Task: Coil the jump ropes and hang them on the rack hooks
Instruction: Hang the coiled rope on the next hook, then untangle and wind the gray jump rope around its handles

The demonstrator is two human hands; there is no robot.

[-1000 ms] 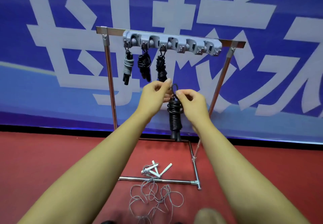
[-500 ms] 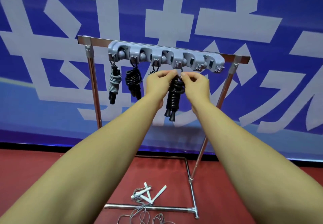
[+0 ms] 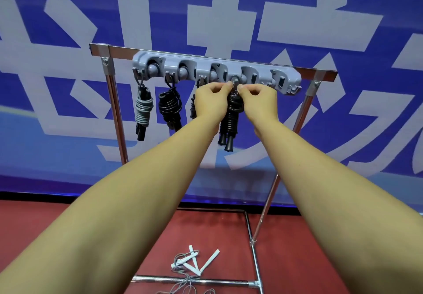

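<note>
A grey hook rail (image 3: 283, 77) is fixed to the top bar of a metal rack (image 3: 114, 101). A grey coiled rope (image 3: 143, 110) and a black coiled rope (image 3: 169, 108) hang from its two left hooks. A third black coil (image 3: 193, 110) shows only partly behind my left hand. My left hand (image 3: 211, 103) and right hand (image 3: 258, 103) pinch the top loop of a coiled black jump rope (image 3: 230, 121) at the fourth hook. Its handles dangle below. A loose rope with white handles (image 3: 194, 261) lies on the floor.
A blue banner with large white characters (image 3: 297, 23) covers the wall behind the rack. The rack's base bar (image 3: 229, 282) lies on red flooring (image 3: 297, 248). The rightmost hook (image 3: 293, 89) holds nothing.
Both hands lifted the coiled black rope from waist height up to the hook rail and brought its loop to the fourth hook. My view has tilted upward.
</note>
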